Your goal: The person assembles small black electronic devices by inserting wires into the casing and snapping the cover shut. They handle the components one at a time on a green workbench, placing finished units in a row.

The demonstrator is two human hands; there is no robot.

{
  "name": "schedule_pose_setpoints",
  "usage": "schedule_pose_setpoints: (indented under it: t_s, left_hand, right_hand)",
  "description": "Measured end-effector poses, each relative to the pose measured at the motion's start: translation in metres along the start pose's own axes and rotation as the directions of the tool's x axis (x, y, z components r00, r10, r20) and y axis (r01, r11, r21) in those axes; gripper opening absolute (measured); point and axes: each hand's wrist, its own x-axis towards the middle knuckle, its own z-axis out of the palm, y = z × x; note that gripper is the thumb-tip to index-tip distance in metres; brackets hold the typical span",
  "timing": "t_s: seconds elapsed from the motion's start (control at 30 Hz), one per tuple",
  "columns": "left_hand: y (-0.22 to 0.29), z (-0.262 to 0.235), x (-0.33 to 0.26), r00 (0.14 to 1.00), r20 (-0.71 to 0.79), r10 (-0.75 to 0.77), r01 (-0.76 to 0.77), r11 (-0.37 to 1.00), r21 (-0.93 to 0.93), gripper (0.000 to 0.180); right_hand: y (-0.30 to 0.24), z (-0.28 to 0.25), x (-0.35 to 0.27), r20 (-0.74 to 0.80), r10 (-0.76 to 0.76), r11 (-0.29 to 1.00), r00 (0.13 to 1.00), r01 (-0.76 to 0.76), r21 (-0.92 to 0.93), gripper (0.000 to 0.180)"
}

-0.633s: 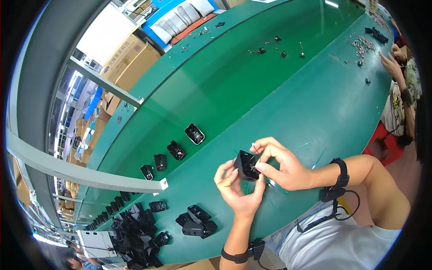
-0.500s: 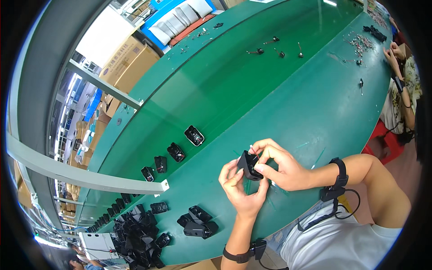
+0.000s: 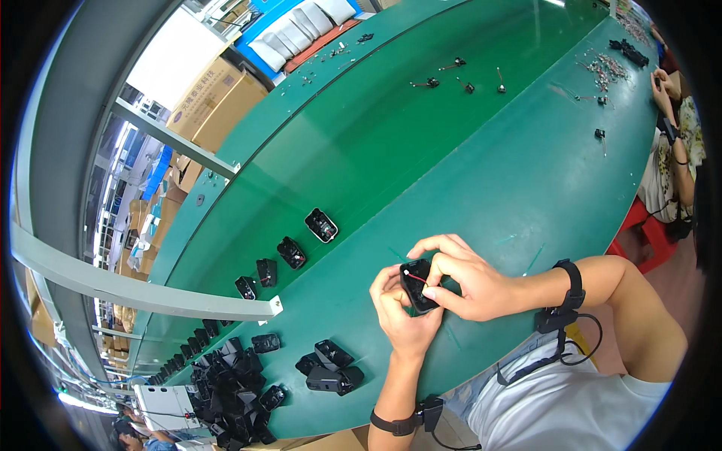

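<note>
A small open black plastic case is held over the green bench, its hollow side facing up. My left hand wraps round its near left side, fingers closed on it. My right hand bends over its right side, the thumb pressed down at the opening and the fingers curled by the far edge. Inside the case lies a short red wire with a white plug at its end. Whatever sits beneath the right thumb is hidden.
To the left are a heap of black cases and a small group of cases. Filled cases line the green belt, with wired parts farther along. A grey metal bar crosses left. A co-worker's hands are far right.
The case has turned so its opening faces up, and the red wire now lies inside it. My right thumb has moved down to the opening. The cases on the belt have shifted slightly left.
</note>
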Motion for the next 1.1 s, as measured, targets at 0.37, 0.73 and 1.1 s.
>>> schedule_pose_setpoints:
  t_s: [0.37,0.73,1.1]
  left_hand:
    - [0.001,-0.002,0.002,0.998,0.053,0.018,-0.022,0.998,0.066,0.049]
    - [-0.009,-0.012,-0.012,0.994,0.072,0.077,-0.085,0.990,0.112,0.056]
    - [-0.015,-0.022,-0.012,0.990,0.116,-0.077,0.052,0.977,0.208,0.046]
  right_hand:
    - [0.019,-0.003,0.002,0.073,0.007,0.986,0.997,-0.019,0.168,0.012]
    - [0.016,0.000,0.007,0.307,0.158,0.969,0.938,-0.208,0.136,0.015]
    - [0.020,-0.003,0.009,0.454,0.176,0.937,0.874,-0.290,0.194,0.030]
